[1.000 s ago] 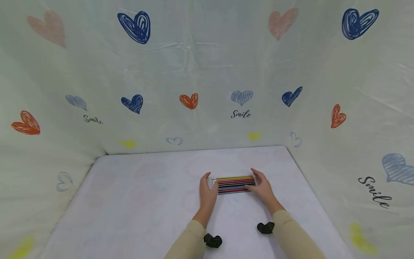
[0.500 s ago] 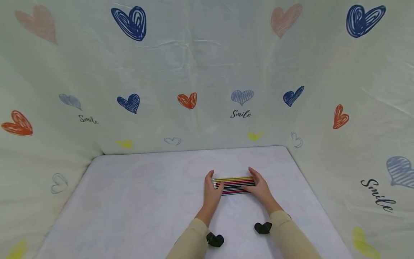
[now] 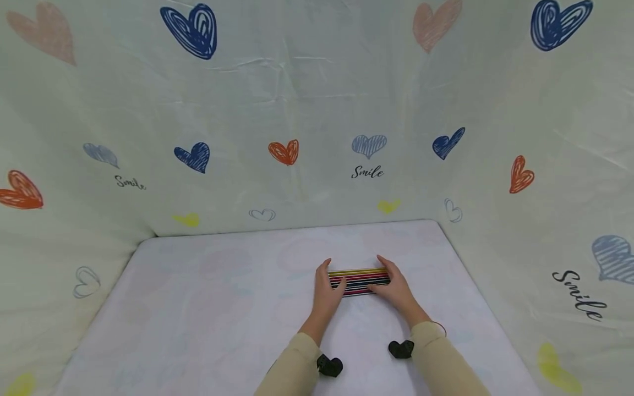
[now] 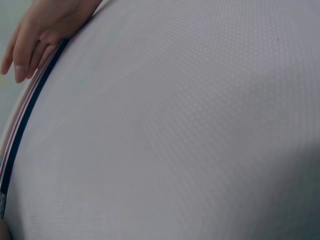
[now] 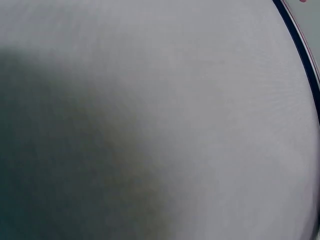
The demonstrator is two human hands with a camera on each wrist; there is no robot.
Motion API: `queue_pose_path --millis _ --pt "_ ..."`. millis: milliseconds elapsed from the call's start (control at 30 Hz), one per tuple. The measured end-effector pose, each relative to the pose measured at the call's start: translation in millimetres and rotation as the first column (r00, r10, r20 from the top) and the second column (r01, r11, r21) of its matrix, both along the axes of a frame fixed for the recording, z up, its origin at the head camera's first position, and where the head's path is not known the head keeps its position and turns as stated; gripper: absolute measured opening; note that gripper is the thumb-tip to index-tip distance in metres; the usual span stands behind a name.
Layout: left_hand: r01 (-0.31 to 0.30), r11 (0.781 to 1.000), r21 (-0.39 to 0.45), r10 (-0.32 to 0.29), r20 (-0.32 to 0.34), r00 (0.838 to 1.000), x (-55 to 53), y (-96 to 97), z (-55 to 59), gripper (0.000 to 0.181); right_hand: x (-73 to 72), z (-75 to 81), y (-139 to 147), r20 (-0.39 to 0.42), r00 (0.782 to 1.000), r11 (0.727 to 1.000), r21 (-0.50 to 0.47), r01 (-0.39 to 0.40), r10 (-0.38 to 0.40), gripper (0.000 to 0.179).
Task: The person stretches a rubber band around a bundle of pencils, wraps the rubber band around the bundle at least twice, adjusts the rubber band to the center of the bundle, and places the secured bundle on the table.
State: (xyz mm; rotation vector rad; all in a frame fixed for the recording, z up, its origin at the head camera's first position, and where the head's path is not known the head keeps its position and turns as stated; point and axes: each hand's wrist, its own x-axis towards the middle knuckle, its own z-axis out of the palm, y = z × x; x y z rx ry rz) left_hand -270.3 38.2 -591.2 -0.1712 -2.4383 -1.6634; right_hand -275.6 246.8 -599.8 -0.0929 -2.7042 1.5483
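A flat row of pencils (image 3: 360, 279) in yellow, red and dark colours lies side by side on the table. My left hand (image 3: 326, 294) is at the row's left end, its thumb over the near pencils and its fingers raised toward the far side. At the other end my right hand (image 3: 400, 291) mirrors it, thumb across the near pencils. In the left wrist view the fingers of the right hand (image 4: 37, 37) look fairly straight at the end of the pencils (image 4: 25, 112). A dark blue pencil (image 5: 299, 45) crosses the right wrist view's edge. The pencils' left ends are covered by my left hand.
The pencils lie on a pale table (image 3: 223, 313) with a rounded far corner. Behind and beside it hangs a whitish sheet (image 3: 317, 110) printed with hearts and "Smile". Dark heart-shaped pieces (image 3: 329, 365) sit at both sleeve cuffs.
My left hand has shifted right over the pencils' left ends, which showed before. The right hand has edged left, so the hands are closer together.
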Motion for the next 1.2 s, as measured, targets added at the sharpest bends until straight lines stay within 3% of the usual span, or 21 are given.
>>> queue_pose_path --millis 200,567,767,933,1200 --pt "0.038 0.996 -0.075 -0.040 -0.028 0.999 -0.6 -1.5 0.3 0.062 1.4 3.2 -0.5 -0.033 0.999 0.998 0.062 -0.024 0.026 0.087" --pt "0.135 0.984 -0.119 -0.125 0.082 0.989 -5.2 -8.3 -0.8 0.073 2.3 11.7 4.3 -0.006 0.994 0.990 0.090 -0.108 0.109 0.090" --pt "0.200 0.965 -0.169 -0.187 0.088 0.978 -8.0 -13.9 -0.9 0.089 0.6 10.7 9.6 -0.001 0.987 0.979 0.130 -0.158 0.160 0.091" --pt "0.243 0.921 -0.305 -0.232 0.074 0.970 -9.4 -19.7 1.0 0.101 -2.9 12.1 12.9 0.016 0.978 0.967 0.146 -0.209 0.209 0.091" --pt "0.323 0.807 -0.495 -0.281 0.160 0.946 -17.6 -26.1 7.4 0.095 -7.3 14.8 14.8 0.105 0.966 0.946 0.202 -0.253 0.236 0.088"
